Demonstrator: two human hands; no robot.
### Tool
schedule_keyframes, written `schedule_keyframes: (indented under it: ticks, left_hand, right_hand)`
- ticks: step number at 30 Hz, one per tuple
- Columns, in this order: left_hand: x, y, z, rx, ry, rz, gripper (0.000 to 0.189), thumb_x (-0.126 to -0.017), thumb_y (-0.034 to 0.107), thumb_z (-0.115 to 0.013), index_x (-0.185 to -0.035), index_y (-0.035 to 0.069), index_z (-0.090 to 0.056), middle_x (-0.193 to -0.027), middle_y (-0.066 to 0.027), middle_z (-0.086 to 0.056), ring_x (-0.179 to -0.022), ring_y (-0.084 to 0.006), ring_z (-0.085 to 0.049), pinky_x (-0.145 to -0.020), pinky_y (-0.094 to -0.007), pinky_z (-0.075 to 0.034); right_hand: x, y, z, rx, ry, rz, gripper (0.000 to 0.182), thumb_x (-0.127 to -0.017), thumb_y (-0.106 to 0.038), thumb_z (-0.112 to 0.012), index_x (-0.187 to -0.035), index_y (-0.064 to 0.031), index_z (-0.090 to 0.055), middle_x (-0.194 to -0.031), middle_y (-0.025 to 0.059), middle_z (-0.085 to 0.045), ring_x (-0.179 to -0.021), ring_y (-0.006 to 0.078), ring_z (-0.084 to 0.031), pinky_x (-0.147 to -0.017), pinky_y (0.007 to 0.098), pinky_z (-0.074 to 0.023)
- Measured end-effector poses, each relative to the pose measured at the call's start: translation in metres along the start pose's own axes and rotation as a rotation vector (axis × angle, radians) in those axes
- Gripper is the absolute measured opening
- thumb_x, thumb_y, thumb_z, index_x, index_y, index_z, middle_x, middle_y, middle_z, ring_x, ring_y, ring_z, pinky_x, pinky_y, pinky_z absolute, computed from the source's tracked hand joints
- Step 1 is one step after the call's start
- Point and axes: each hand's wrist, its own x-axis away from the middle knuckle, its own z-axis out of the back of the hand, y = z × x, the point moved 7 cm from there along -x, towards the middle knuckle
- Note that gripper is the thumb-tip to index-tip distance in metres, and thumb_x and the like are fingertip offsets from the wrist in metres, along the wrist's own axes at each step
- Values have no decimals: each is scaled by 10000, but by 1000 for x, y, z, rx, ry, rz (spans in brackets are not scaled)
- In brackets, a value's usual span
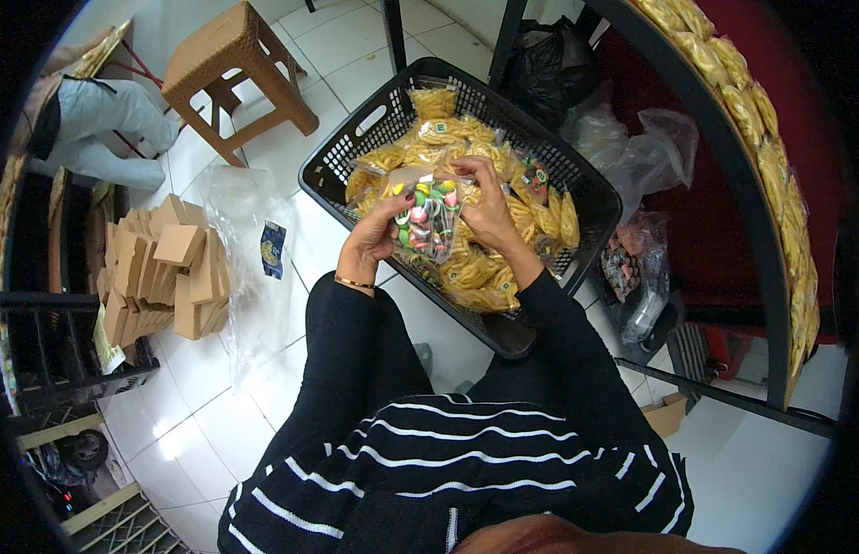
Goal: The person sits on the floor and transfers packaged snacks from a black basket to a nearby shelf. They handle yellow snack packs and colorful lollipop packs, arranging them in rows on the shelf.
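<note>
A clear plastic bag of colourful sweets, in green, pink, yellow and dark tones, is held over the basket. My left hand grips its left side, the thumb lying across the front. At its upper right, the fingers of my right hand are bent in by the bag's edge; whether they pinch it I cannot tell. Below both hands stands a black perforated plastic basket, filled with clear bags of yellow snack pieces. Another bag with dark and coloured pieces lies among them on the right.
A brown plastic stool stands at upper left, near a seated person's legs. Small cardboard boxes are heaped beside clear plastic sheeting on the tiles. On the right, a black-framed shelf carries yellow snack bags, near a black bag.
</note>
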Motion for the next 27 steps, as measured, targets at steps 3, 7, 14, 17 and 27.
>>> schedule_keyframes:
  ticks: [3, 7, 14, 17, 27]
  left_hand:
    - [-10, 9, 8, 91, 10, -86, 355, -857, 194, -631, -1160, 44, -521, -1029, -103, -626, -868, -211, -645, -760, -403, -567]
    - [-12, 26, 18, 224, 95, -263, 326, -885, 165, -588, -1181, 58, -503, -1083, -111, -618, -970, -256, -629, -779, -443, -568]
    - [-15, 29, 22, 151, 74, -253, 345, -885, 134, -560, -1203, 28, -481, -1074, -134, -621, -923, -249, -642, -777, -435, -571]
    - [-16, 27, 31, 164, 97, -241, 317, -881, 121, -560, -1169, 4, -499, -1050, -136, -627, -895, -244, -648, -761, -410, -575]
    - [-19, 22, 19, 70, 148, -239, 243, -891, 112, -532, -1097, -17, -547, -913, -99, -642, -739, -208, -652, -645, -350, -581]
  right_hand:
    - [32, 88, -19, 103, -69, -272, 418, -775, -139, -675, -1134, -9, -505, -1030, 184, -534, -1041, 347, -508, -898, 400, -421]
    - [94, 127, -78, 334, -553, -282, 423, -845, -196, -623, -1187, 19, -498, -1004, 193, -598, -924, 284, -596, -774, 376, -476]
    - [106, 144, -77, 198, -644, -448, 423, -882, -261, -595, -1189, 16, -506, -921, 160, -636, -856, 258, -620, -717, 370, -475]
    - [114, 147, -80, 152, -707, -507, 481, -857, -346, -619, -1165, 10, -521, -907, 165, -628, -857, 271, -624, -710, 369, -477]
    - [105, 163, -31, 30, -437, -851, 462, -839, -265, -601, -1191, 20, -509, -972, 163, -618, -896, 235, -595, -741, 333, -462]
